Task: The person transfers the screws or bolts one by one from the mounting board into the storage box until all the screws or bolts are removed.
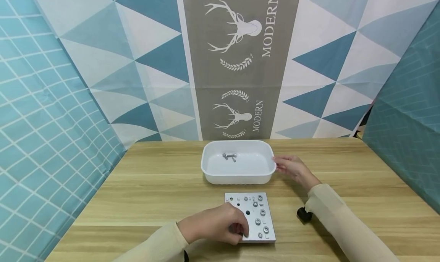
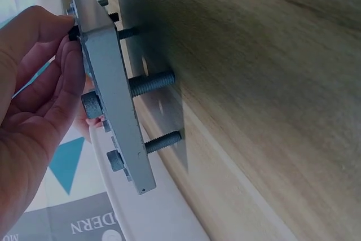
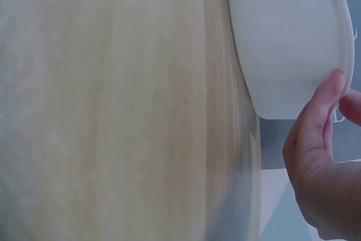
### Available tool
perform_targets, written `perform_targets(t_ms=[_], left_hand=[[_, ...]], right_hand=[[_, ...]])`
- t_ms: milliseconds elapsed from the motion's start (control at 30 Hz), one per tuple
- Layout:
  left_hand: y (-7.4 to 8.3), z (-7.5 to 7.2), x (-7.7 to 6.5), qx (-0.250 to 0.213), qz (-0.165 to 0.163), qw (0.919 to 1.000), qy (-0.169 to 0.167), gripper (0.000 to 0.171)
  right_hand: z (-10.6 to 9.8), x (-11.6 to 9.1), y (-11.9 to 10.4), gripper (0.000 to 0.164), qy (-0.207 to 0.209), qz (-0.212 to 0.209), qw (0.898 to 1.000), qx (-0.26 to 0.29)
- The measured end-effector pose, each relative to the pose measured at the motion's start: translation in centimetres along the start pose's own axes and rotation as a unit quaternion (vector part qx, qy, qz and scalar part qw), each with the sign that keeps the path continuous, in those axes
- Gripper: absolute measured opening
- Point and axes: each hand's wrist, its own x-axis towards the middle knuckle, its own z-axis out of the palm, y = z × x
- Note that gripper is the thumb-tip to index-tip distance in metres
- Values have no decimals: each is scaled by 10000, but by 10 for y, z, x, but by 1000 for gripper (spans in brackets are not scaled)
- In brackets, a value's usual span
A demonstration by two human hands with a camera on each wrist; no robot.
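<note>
A silver metal plate (image 1: 252,224) studded with several socket-head screws lies near the front of the table. My left hand (image 1: 220,223) is over its near left corner, thumb and forefinger pinching the head of a dark screw (image 2: 74,33). From the side, in the left wrist view, threaded screw shanks (image 2: 152,83) stick out under the plate. Farther back stands a white plastic tray (image 1: 237,180) with a few loose screws (image 1: 230,155) in it. My right hand (image 1: 292,167) grips the tray's right rim, thumb and fingers on either side of the wall.
The wooden table (image 1: 165,193) reaches back to a patterned curtain (image 1: 154,63). A small black object (image 1: 304,215) is beside the right sleeve. Blue tiled cloth (image 1: 44,113) hangs along the left side, and a teal cloth (image 1: 405,120) hangs on the right.
</note>
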Motion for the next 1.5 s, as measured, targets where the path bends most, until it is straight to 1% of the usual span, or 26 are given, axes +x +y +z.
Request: perform_targets(t_ms=[200, 433, 667, 867, 1033, 1200, 1300, 1500], left_hand=[[0, -1, 0, -3, -94, 9999, -41, 11], [-2, -2, 0, 96, -15, 9999, -88, 12], [-3, -5, -2, 87, -126, 9998, -148, 10], [0, -5, -2, 122, -117, 9998, -120, 7], [2, -5, 1, 169, -112, 9996, -193, 8], [3, -5, 2, 213, -107, 9994, -255, 9], [3, -4, 2, 246, -87, 9994, -226, 9], [2, -1, 2, 30, -170, 9998, -39, 10]], right_hand=[[1, 0, 0, 49, -9, -18, 10000, -82], [0, 0, -1, 48, 3, 58, 10000, -40], [0, -2, -2, 50, -38, 51, 10000, -9], [1, -3, -2, 50, -105, 10, 9999, 14], [2, -4, -3, 50, -140, -7, 9999, 48], [1, -4, -4, 40, -89, 16, 9999, 69], [1, -2, -2, 36, -25, 44, 10000, 82], [0, 0, 1, 45, -76, 19, 10000, 50]])
